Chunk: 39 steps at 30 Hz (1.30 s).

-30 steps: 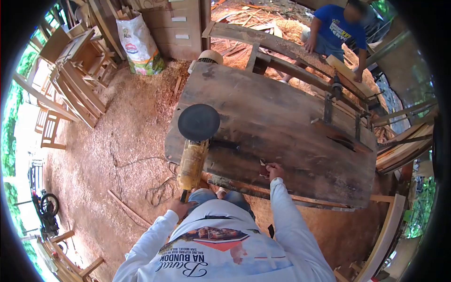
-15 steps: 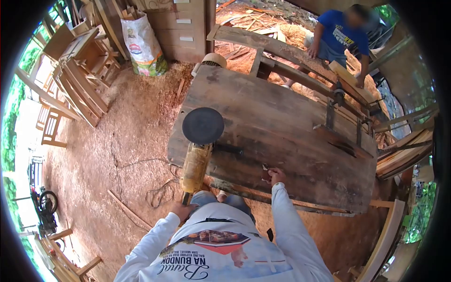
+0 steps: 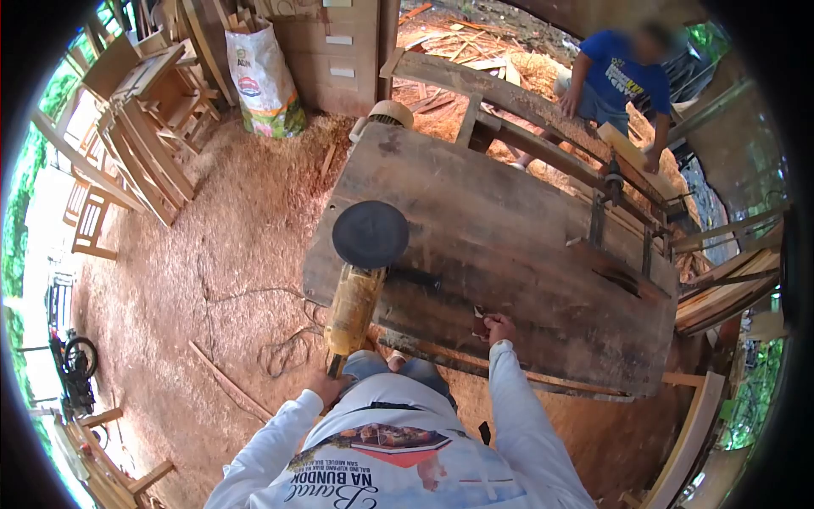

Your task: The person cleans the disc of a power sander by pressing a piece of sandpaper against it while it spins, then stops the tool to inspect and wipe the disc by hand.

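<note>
My left hand (image 3: 326, 388) grips the rear handle of a yellow disc sander (image 3: 354, 304) whose round black pad (image 3: 370, 234) faces up over the near left part of a big dark wooden slab (image 3: 509, 229). My right hand (image 3: 498, 328) rests on the slab's near edge, fingers closed around a small dark piece (image 3: 479, 323); what that piece is stays unclear. The sander's side handle (image 3: 417, 276) lies across the wood.
A person in a blue shirt (image 3: 619, 72) leans over planks (image 3: 623, 144) at the far right. A printed sack (image 3: 264, 78) and drawers (image 3: 339, 51) stand at the back. Wooden frames (image 3: 144, 127) lean at left. Sawdust floor with a cable (image 3: 284, 348); boards (image 3: 729, 284) stacked right.
The view has shifted slightly and the sander sits a little further right and lower in frame. My hands keep their holds.
</note>
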{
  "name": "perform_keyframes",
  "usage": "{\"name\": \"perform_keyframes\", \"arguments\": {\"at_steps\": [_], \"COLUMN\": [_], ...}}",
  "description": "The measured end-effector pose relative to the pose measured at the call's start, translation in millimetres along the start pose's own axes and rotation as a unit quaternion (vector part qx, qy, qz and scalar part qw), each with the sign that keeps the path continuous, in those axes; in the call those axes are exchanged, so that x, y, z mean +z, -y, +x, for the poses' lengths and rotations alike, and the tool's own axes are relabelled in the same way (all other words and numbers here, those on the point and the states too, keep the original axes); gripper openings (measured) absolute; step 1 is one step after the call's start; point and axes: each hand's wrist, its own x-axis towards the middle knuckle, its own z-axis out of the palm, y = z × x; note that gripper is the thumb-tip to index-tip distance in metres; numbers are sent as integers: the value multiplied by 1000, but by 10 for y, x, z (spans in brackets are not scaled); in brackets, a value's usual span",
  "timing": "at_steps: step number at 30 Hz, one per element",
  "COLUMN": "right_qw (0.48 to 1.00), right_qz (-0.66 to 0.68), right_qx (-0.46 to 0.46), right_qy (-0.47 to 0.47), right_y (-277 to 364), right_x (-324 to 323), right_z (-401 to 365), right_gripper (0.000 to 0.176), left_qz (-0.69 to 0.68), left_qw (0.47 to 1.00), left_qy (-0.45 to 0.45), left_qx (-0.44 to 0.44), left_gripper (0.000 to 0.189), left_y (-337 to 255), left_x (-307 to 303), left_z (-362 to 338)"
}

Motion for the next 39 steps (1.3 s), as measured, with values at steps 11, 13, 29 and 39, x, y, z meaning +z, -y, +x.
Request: {"name": "perform_keyframes", "arguments": {"at_steps": [11, 13, 29, 39], "right_qw": [949, 954, 736, 682], "right_qz": [-55, -26, -497, -576], "right_qx": [-303, -298, -367, -331], "right_qy": [-75, 1, 275, 307], "right_y": [-271, 44, 1811, 2044], "right_x": [207, 439, 1565, 1840], "right_z": [188, -81, -1485, -1432], "right_gripper": [17, 21, 95, 98], "left_qz": [9, -25, 9, -38], "left_qw": [1000, 1000, 1000, 999], "left_qy": [-10, 12, 8, 19], "left_qx": [-6, 7, 8, 19], "left_gripper": [54, 54, 38, 43], "left_y": [264, 125, 227, 203], "left_x": [79, 12, 8, -14], "left_z": [166, 92, 137, 135]}}
